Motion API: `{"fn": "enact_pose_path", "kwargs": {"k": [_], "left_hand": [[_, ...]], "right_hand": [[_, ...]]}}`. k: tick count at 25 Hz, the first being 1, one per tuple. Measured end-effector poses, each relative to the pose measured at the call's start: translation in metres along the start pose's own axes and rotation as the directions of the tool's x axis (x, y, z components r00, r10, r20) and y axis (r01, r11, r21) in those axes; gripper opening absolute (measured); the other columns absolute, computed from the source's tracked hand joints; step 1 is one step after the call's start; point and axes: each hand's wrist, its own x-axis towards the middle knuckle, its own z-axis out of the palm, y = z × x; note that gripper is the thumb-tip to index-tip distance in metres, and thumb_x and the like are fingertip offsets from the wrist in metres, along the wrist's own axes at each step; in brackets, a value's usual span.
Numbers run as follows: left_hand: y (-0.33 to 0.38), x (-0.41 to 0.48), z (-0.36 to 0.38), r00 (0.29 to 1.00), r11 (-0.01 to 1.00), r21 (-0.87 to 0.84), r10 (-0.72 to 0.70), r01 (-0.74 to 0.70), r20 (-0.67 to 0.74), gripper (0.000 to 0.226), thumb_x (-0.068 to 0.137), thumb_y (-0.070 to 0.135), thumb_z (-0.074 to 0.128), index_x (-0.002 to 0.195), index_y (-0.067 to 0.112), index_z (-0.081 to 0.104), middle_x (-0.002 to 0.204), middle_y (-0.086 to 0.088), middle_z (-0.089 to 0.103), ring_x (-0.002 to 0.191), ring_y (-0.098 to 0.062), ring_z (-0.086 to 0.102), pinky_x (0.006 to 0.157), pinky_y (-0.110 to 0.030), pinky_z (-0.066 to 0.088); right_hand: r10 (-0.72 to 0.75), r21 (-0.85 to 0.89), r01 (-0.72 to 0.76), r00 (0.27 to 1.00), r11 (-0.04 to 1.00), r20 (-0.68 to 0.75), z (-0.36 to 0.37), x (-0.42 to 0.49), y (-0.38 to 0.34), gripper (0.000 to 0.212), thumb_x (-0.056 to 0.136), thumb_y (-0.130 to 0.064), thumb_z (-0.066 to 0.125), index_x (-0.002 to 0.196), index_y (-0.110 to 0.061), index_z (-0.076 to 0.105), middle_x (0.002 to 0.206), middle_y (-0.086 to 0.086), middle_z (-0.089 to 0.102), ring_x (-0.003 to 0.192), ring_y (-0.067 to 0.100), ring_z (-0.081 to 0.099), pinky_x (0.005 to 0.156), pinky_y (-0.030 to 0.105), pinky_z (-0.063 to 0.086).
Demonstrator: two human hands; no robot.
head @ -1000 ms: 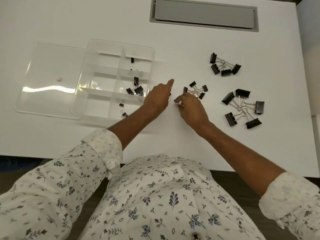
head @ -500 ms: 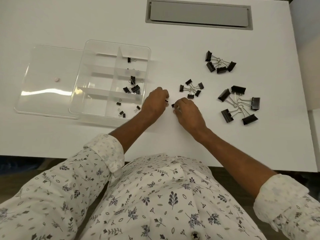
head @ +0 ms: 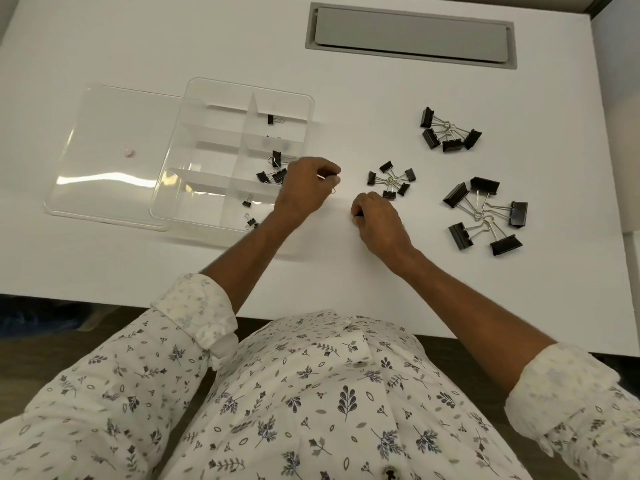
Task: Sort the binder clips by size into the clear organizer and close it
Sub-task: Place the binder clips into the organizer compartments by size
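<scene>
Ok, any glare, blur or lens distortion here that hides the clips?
Head view: a glare streak crosses the clear lid; in the organizer, clips behind one frosted divider show only as smudges; the wide lens skews the table edges; light is even, shadows soft; the left hand and right hand are fairly sharp but mostly hide the left-hand clip and right-hand clip they pinch.

A white tabletop (head: 207,46) has a grey recessed flap (head: 410,34) set into its far side. Below its near edge are a floral shirt (head: 311,410) and dark floor (head: 52,341).

White desk (head: 173,46), grey cable hatch (head: 410,36), dark wood floor (head: 52,344)
</scene>
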Motion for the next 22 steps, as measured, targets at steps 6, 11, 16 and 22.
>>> {"fn": "enact_pose_path", "kwargs": {"k": [6, 11, 16, 22], "left_hand": [[-0.005, 0.026, -0.043, 0.968, 0.816, -0.530, -0.248, 0.231, 0.041, 0.022, 0.094, 0.007, 0.070, 0.115, 0.000, 0.071, 0.090, -0.008, 0.072, 0.080, -0.016, 0.072, 0.079, -0.029, 0.062], [-0.007, 0.056, -0.073, 0.941, 0.790, -0.546, -0.339, 0.279, -0.010, 0.012, 0.095, 0.007, 0.067, 0.106, 0.004, 0.072, 0.096, -0.009, 0.070, 0.085, -0.021, 0.072, 0.079, -0.030, 0.063], [-0.007, 0.084, -0.090, 0.915, 0.782, -0.535, -0.401, 0.321, -0.038, 0.009, 0.096, 0.008, 0.062, 0.095, 0.011, 0.071, 0.089, -0.007, 0.069, 0.082, -0.019, 0.070, 0.083, -0.031, 0.063], [-0.010, 0.098, -0.094, 0.913, 0.822, -0.488, -0.393, 0.293, -0.114, 0.013, 0.080, 0.007, 0.051, 0.079, 0.018, 0.058, 0.083, -0.008, 0.047, 0.080, -0.020, 0.043, 0.075, -0.034, 0.039]], "right_hand": [[0.313, 0.708, -0.325, 0.937, 0.628, 0.152, -0.028, 0.043, -0.042, 0.015, 0.092, -0.001, 0.065, 0.095, -0.015, 0.061, 0.091, 0.000, 0.064, 0.081, 0.016, 0.062, 0.079, 0.032, 0.055], [0.263, 0.873, -0.396, 0.908, 0.285, 0.326, -0.052, 0.100, -0.095, 0.009, 0.094, -0.001, 0.064, 0.102, -0.005, 0.063, 0.088, 0.008, 0.062, 0.080, 0.018, 0.061, 0.079, 0.030, 0.060], [0.241, 0.900, -0.401, 0.903, 0.173, 0.356, -0.058, 0.136, -0.132, 0.006, 0.099, -0.009, 0.060, 0.103, -0.007, 0.064, 0.098, 0.009, 0.060, 0.087, 0.021, 0.060, 0.086, 0.032, 0.056], [0.280, 0.937, -0.292, 0.931, 0.194, 0.232, -0.061, 0.142, -0.124, 0.017, 0.102, -0.006, 0.053, 0.110, -0.008, 0.067, 0.107, 0.005, 0.064, 0.102, 0.019, 0.059, 0.107, 0.033, 0.049]]}}
